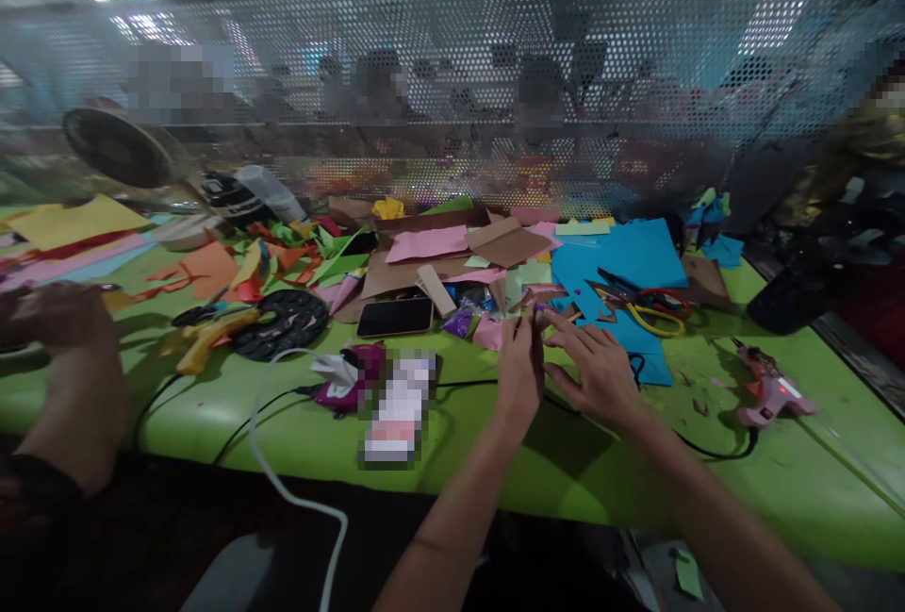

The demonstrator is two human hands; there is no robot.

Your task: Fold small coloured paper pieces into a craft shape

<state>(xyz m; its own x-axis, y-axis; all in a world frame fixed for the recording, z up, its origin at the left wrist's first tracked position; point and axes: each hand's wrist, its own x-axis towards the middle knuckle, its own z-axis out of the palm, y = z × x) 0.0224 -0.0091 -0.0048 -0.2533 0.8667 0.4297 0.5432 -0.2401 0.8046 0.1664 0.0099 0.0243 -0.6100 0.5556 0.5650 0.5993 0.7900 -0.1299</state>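
Observation:
My left hand [521, 362] is raised over the near middle of the green table, its fingers pressed together around something small. A tiny purple bit [541, 308] shows at its fingertips; what it belongs to is hidden. Close by on the right, my right hand [594, 367] reaches toward those fingertips with its thumb apart from its fingers, and I see nothing held in it. Just behind the hands lie pink paper [487, 333], a purple shiny packet [457, 322] and blue paper sheets [622, 258].
Pliers and scissors [654, 306] lie on the blue paper. A pink glue gun [767, 390] is at right, a yellow one [205, 339] at left. Two phones [394, 317] and a cable sit left of my hands. A co-worker's arm [77, 386] rests at far left, near a fan [117, 148].

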